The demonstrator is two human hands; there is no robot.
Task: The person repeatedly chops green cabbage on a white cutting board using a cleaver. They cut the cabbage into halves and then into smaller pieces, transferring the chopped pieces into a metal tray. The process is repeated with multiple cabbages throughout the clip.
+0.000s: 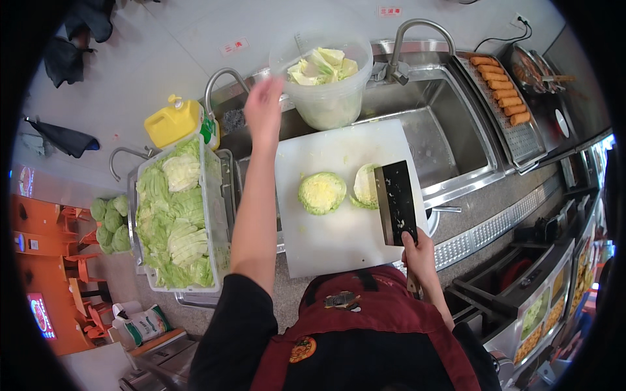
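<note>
My right hand grips the handle of a wide black-bladed cleaver, whose blade overlaps the right side of a white cutting board. Partly hidden behind the blade is one cut cabbage half. A second pale-green cabbage half lies cut face up near the board's middle. My left hand, blurred, is stretched out by the left rim of a translucent plastic bucket; its fingers are too unclear to read. Cabbage pieces are heaped inside the bucket.
To the left stands a clear tub full of sliced cabbage, with a yellow jug behind it. A steel sink and faucet are at the right, beside a perforated tray of fried rolls.
</note>
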